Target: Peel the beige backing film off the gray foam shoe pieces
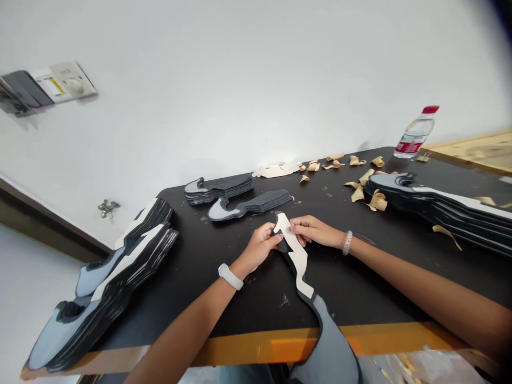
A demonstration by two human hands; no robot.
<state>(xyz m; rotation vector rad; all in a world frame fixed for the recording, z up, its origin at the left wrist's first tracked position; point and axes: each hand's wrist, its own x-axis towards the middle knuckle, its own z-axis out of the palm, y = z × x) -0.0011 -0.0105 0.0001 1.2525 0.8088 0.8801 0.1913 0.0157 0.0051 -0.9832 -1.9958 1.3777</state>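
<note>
Grey-and-cream cutout (298, 256) — long, shoe-sole shaped, black-edged — is pinched near its narrow end between the left grip (260, 248) and the right grip (310, 232), both closed on it from either side. Its wide grey end hangs over the edge of the black counter (360, 288), toward the person. Just beyond the grips lie two small stacks of dark cutouts (256, 202); further right, curled tan paper scraps (370, 200) and a taller stack (440, 213); left of the left grip, another stack (100, 288).
</note>
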